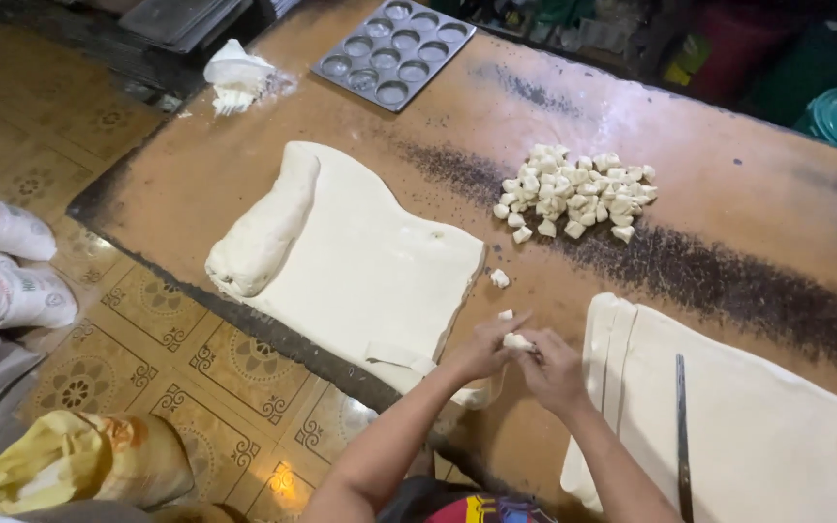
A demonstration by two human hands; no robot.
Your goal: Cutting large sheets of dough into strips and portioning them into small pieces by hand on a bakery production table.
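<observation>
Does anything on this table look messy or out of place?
Mostly tidy. One stray dough piece lies apart from the pile of dough pieces, and a white bag near the muffin tray has spilled powder onto the table.

Warm, dim indoor light; soft glare on the floor tiles; far corners dark; slight overall softness, edges bowed.

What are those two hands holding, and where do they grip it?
A small dough piece, pinched between the fingers of the left hand and right hand, which grip its two ends.
</observation>
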